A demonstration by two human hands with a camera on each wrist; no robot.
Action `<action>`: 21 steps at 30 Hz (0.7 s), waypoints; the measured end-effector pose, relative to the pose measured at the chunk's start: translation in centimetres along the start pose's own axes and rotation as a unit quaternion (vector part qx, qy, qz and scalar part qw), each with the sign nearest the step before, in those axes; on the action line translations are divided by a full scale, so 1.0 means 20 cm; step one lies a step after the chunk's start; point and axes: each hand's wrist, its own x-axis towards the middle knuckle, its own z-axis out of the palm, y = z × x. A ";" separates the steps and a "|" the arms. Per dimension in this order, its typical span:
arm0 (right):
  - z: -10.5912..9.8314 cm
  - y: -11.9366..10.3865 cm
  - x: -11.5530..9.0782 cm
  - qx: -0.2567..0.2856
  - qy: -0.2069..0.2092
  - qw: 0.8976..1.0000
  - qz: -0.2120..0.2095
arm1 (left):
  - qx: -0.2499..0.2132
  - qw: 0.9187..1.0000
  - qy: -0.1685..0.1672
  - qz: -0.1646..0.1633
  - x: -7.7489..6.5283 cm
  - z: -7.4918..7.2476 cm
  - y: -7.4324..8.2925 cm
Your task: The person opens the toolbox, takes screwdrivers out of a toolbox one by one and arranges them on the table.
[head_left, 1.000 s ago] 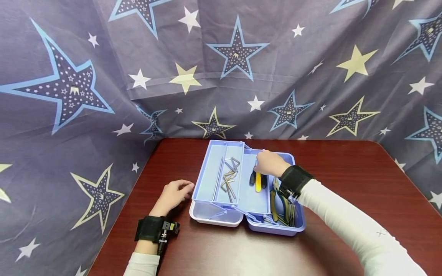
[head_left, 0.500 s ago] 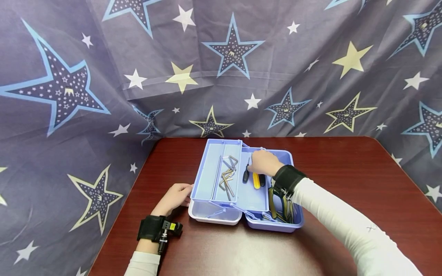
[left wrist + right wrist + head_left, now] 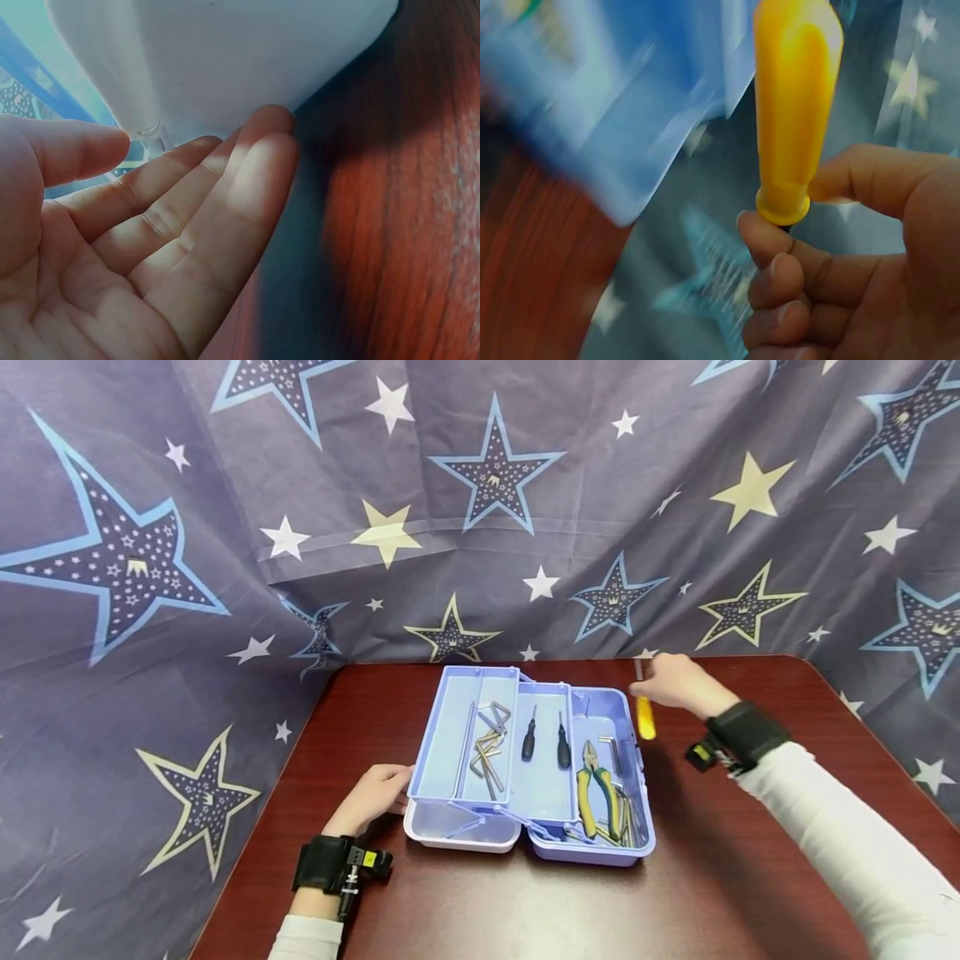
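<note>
My right hand point(image 3: 684, 683) pinches a yellow-handled screwdriver point(image 3: 795, 105) between thumb and fingers. It holds the tool to the right of the blue toolbox point(image 3: 596, 856), handle toward me, with the shaft pointing away. In the right wrist view the thumb and forefinger meet at the collar of the handle. My left hand point(image 3: 377, 795) rests beside the box's left half, fingers straight, fingertips at the white lid point(image 3: 202, 60). Two black-handled screwdrivers, one on the left point(image 3: 528, 739) and one on the right point(image 3: 563, 748), lie in the middle tray point(image 3: 543, 793).
Several hex keys point(image 3: 487, 752) lie in the upper left tray point(image 3: 442, 743). Yellow-green pliers point(image 3: 589, 802) and more metal keys point(image 3: 628, 822) sit in the box's deep right compartment. A starred cloth point(image 3: 525, 568) hangs behind the brown table point(image 3: 750, 760).
My right hand has lifted the yellow screwdriver out of the middle tray and carried it right, past the box's edge. The left hand has stayed by the lid.
</note>
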 end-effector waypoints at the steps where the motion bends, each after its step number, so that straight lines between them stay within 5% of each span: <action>1: 0.00 0.08 -0.02 0.000 -0.002 1.000 0.014 | 0.001 1.000 0.000 0.000 0.00 0.00 0.00; 6: 0.06 0.41 -0.13 0.000 -0.045 0.997 0.060 | 0.004 1.000 0.000 -0.004 -0.01 -0.01 0.00; 11: 0.23 0.64 -0.23 0.009 -0.083 0.992 0.090 | 0.003 1.000 0.000 -0.009 -0.02 -0.02 0.03; 16: 0.37 0.73 -0.30 0.031 -0.087 0.990 0.109 | 0.004 1.000 -0.011 -0.013 -0.03 0.00 0.07; 21: 0.40 0.71 -0.30 0.038 -0.078 0.990 0.114 | -0.002 1.000 -0.006 -0.010 -0.02 0.00 0.04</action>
